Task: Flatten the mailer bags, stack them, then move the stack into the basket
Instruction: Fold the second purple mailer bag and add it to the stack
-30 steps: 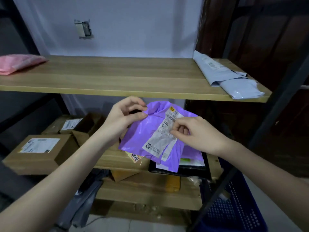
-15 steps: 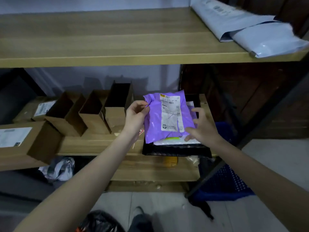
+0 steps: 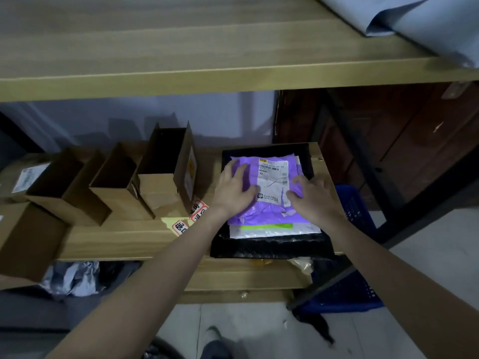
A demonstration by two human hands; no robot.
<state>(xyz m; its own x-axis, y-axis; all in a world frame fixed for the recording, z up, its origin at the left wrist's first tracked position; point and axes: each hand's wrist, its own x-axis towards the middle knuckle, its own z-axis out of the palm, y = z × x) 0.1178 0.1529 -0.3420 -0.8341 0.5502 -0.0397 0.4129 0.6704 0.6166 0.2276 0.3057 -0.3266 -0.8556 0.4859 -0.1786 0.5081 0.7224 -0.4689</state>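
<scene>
A purple mailer bag (image 3: 269, 212) with a white shipping label lies on top of a stack on the middle shelf. Under it show a white bag with a green strip (image 3: 274, 229) and a black mailer (image 3: 269, 246) at the bottom. My left hand (image 3: 234, 189) presses flat on the purple bag's left side. My right hand (image 3: 313, 196) presses on its right side, fingers spread. A blue basket (image 3: 350, 294) stands on the floor to the right, below the shelf. Grey mailer bags (image 3: 425, 22) lie on the top shelf at the right.
Several open cardboard boxes (image 3: 116, 182) stand on the middle shelf (image 3: 129, 239) left of the stack. Loose stickers (image 3: 191, 216) lie by the boxes. A crumpled grey bag (image 3: 70, 278) sits on the lower level. A black shelf post (image 3: 363, 164) runs at the right.
The purple bag went from held in the air to lying flat on the stack. Both hands moved from holding its edges to pressing down on it. The camera tilted down.
</scene>
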